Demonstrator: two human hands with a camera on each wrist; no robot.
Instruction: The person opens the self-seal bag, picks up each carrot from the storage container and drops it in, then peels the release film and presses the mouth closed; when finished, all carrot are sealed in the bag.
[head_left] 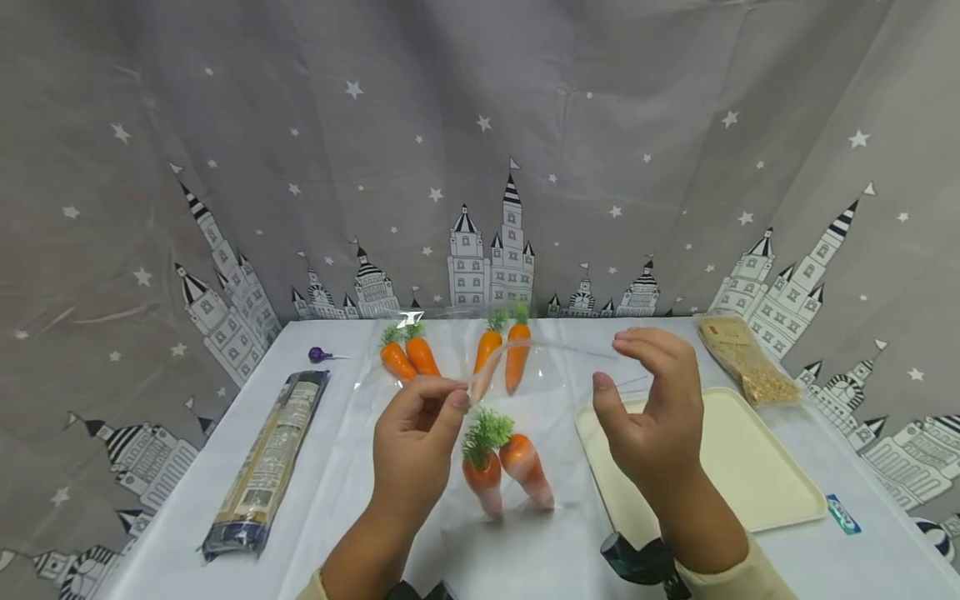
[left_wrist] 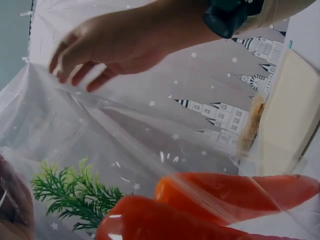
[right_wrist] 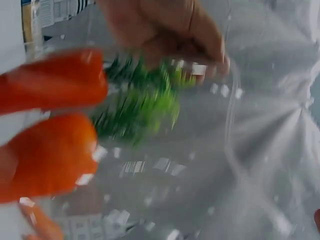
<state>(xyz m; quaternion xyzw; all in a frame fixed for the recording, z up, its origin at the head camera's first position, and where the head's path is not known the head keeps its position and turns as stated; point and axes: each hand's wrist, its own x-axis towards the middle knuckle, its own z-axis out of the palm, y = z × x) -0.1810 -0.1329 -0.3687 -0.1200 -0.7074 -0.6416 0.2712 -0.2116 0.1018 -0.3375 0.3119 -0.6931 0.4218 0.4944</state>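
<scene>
A clear plastic bag [right_wrist: 150, 170] hangs upright over the table, with two orange carrots [head_left: 527, 472] and their green leafy tops [head_left: 487, 435] inside. My left hand [head_left: 417, 450] pinches a top corner of the bag between thumb and fingertips, seen from the other side in the right wrist view. The bag's upper edge strip [head_left: 551, 344] runs from there toward my right hand [head_left: 660, 408]. That hand is raised at the far end of the edge, thumb and bent fingers spread apart with no plastic visibly pinched between them. Behind the bag lie more carrots [head_left: 517, 358] with green tops.
Two carrots [head_left: 397, 360] at the back left lie in clear plastic. On the left are a long dark-ended package [head_left: 268, 458] and a purple lollipop [head_left: 320, 355]. A cream tray [head_left: 757, 475], a bag of grains [head_left: 750, 360] and a small blue-green packet [head_left: 843, 514] occupy the right.
</scene>
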